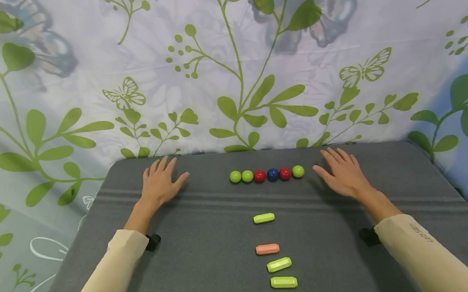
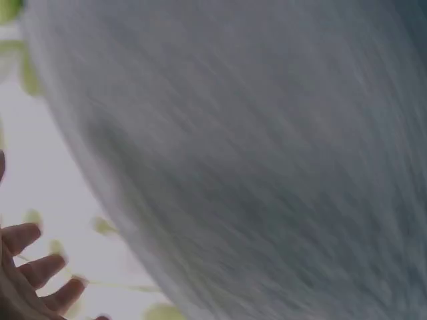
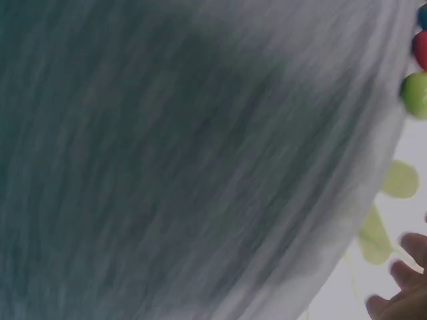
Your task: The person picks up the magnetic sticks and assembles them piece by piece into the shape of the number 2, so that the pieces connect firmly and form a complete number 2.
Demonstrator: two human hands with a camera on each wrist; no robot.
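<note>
My left hand (image 1: 159, 183) is over the far left of the grey table, fingers spread and thumb pointing inward, holding nothing. On the far right, my right hand (image 1: 343, 172) has its fingers extended and is just right of a row of shiny balls. From left to right the row runs two green, a red ball (image 1: 259, 176), a blue ball (image 1: 273, 175), another red, then a green ball (image 1: 298, 171) nearest the right hand. Part of the row also shows at the right wrist view's edge, a green ball (image 3: 416, 95) lowest. Fingertips of each hand appear in its wrist view.
Nearer the front lie several ribbed barrel-shaped pieces: a green one (image 1: 263, 218), an orange one (image 1: 268, 249) and two more green ones, the nearest green piece (image 1: 283, 282) lowest. A leaf-patterned curtain (image 1: 207, 116) hangs behind the table (image 1: 210, 258).
</note>
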